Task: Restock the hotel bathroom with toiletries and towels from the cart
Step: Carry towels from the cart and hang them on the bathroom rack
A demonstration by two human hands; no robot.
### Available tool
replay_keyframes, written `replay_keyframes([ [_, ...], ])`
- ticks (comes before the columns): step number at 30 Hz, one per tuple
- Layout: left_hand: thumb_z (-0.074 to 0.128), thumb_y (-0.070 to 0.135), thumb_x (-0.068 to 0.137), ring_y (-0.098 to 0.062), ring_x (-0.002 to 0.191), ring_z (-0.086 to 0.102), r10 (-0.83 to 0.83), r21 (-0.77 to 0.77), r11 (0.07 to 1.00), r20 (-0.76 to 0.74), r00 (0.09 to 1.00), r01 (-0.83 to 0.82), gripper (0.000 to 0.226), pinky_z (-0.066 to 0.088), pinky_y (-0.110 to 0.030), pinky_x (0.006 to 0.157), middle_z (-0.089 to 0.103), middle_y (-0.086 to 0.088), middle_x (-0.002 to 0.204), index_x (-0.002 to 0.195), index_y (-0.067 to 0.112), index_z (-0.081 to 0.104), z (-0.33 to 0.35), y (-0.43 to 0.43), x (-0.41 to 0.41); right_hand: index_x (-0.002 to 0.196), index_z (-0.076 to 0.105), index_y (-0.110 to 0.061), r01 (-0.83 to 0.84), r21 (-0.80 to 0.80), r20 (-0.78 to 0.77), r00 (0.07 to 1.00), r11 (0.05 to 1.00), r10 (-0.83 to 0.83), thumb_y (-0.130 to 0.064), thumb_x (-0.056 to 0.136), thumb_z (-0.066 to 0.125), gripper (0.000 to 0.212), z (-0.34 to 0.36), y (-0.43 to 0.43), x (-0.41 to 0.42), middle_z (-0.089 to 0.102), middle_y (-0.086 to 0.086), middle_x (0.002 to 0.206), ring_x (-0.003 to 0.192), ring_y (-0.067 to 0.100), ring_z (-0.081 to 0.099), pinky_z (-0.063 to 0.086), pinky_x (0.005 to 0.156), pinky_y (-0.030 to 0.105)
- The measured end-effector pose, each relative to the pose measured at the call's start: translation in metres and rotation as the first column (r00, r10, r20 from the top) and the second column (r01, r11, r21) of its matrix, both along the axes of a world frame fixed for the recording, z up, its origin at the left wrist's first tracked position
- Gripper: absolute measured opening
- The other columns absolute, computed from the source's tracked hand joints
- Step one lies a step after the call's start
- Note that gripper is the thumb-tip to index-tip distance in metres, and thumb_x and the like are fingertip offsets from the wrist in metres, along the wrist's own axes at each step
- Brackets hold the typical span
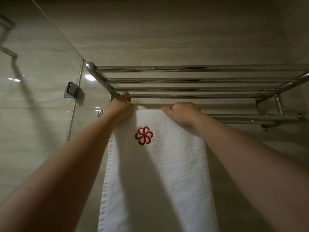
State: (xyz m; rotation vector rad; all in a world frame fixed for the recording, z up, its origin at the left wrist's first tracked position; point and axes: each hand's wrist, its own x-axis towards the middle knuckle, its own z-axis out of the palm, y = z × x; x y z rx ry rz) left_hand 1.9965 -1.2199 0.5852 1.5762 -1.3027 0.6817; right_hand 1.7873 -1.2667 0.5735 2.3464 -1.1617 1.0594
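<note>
Towel point(160, 164), white with a red emblem point(144, 135), hangs from the lower bar of the chrome rack point(184, 80). Left hand point(119, 109) and right hand point(181, 113) curl over its top fold, gripping it. Their fingertips are hidden, and the towel's bottom edge is cut off.

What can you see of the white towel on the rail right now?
The white towel is thick terry cloth with a red pinwheel emblem stitched near its top and a ribbed band down its left edge. It hangs flat from the lower bar of the chrome rack, bottom out of view. The left hand grips its upper left corner; the right hand curls over its top edge.
</note>
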Motion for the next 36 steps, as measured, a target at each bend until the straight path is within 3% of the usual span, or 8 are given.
replay_keyframes([
  [4,0.042,0.026,0.091,-0.028,0.090,0.058,-0.030,-0.024,0.999,-0.181,0.983,0.026,0.024,0.052,-0.044,0.085,0.060,-0.015,0.100,0.096,0.010,0.058,0.004,-0.007,0.001,0.142,0.038,-0.021,0.002,0.184,0.023,1.000,0.983,-0.007,-0.066,0.091,0.022,0.070,0.006,0.004,0.001,0.040,0.008,0.147,0.134,0.031,0.037,0.034,0.107,0.046],
  [10,0.031,0.026,0.099,-0.028,0.086,0.058,0.385,-0.121,0.918,0.030,0.923,-0.379,0.029,0.027,-0.040,0.101,0.058,-0.010,0.086,0.096,0.012,0.056,-0.001,0.001,0.001,0.148,0.022,-0.019,-0.074,0.312,0.115,0.993,0.947,0.040,-0.068,0.089,0.028,0.078,0.010,-0.003,0.005,0.020,0.010,0.156,0.141,0.035,0.023,0.029,0.110,0.049],
  [17,0.037,0.028,0.096,-0.031,0.088,0.056,0.457,-0.226,0.870,0.033,0.889,-0.439,0.029,0.030,-0.039,0.091,0.064,-0.017,0.091,0.086,0.011,0.059,-0.010,0.007,0.013,0.149,0.024,-0.019,-0.150,0.524,0.149,0.985,0.838,0.083,-0.063,0.092,0.028,0.072,0.020,-0.006,0.008,0.024,0.012,0.155,0.139,0.036,0.027,0.025,0.110,0.052],
  [22,0.045,0.030,0.094,-0.032,0.094,0.056,0.478,-0.152,0.862,-0.072,0.876,-0.483,0.028,0.029,-0.042,0.096,0.064,-0.017,0.096,0.094,0.008,0.061,-0.014,0.015,0.030,0.148,0.026,-0.018,-0.173,0.506,0.152,0.982,0.845,0.110,-0.059,0.095,0.028,0.067,0.021,-0.009,0.009,0.025,0.012,0.154,0.138,0.035,0.028,0.027,0.110,0.048],
  [26,0.038,0.028,0.096,-0.029,0.093,0.051,0.393,-0.235,0.887,-0.064,0.917,-0.397,0.031,0.030,-0.041,0.091,0.062,-0.015,0.097,0.092,0.009,0.062,-0.032,0.019,0.023,0.147,0.030,-0.019,-0.187,0.478,0.171,0.978,0.858,0.117,-0.057,0.094,0.029,0.065,0.020,-0.011,0.011,0.030,0.012,0.152,0.136,0.035,0.033,0.030,0.108,0.049],
  [29,0.032,0.035,0.097,-0.027,0.112,0.045,0.208,-0.292,0.929,-0.097,0.973,-0.227,0.036,0.029,-0.040,0.096,0.055,-0.012,0.116,0.111,0.011,0.054,-0.055,0.015,0.006,0.146,0.031,-0.019,-0.155,0.415,0.166,0.982,0.896,0.093,-0.057,0.094,0.028,0.064,0.018,-0.011,0.011,0.030,0.012,0.152,0.136,0.034,0.032,0.029,0.109,0.050],
  [33,0.052,0.040,0.089,-0.024,0.136,0.024,-0.034,-0.389,0.920,-0.179,0.983,-0.039,0.063,0.021,-0.039,0.111,0.029,-0.009,0.145,0.140,0.012,0.028,-0.092,0.018,-0.015,0.143,0.034,-0.017,0.051,0.171,0.064,0.996,0.984,-0.063,-0.060,0.094,0.016,0.068,0.011,-0.006,0.008,0.039,0.011,0.147,0.132,0.030,0.039,0.035,0.100,0.043],
  [36,0.063,0.034,0.085,-0.024,0.126,0.036,-0.253,-0.443,0.891,-0.300,0.920,0.100,0.064,0.032,-0.034,0.103,0.037,-0.010,0.134,0.135,0.009,0.030,-0.113,0.020,-0.031,0.137,0.042,-0.014,0.100,0.065,0.036,0.994,0.993,-0.103,-0.058,0.095,0.011,0.069,0.007,-0.005,0.008,0.052,0.013,0.134,0.117,0.029,0.050,0.038,0.084,0.038],
])
